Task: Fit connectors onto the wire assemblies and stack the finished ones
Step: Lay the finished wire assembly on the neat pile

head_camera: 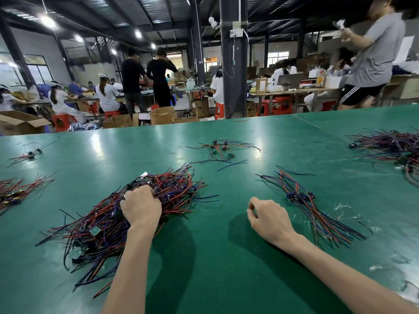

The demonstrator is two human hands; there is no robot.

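Left hand [141,206] grips wires in the big loose pile [99,225]. Right hand [269,215] curled, can't tell if holding anything. Small finished stack [302,200] beside it; most wires probably still undone.

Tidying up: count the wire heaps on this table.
6: tangled heap under left hand; neat stack by right hand; clusters far centre, far left; heaps left edge, right edge. More may lie off-frame.
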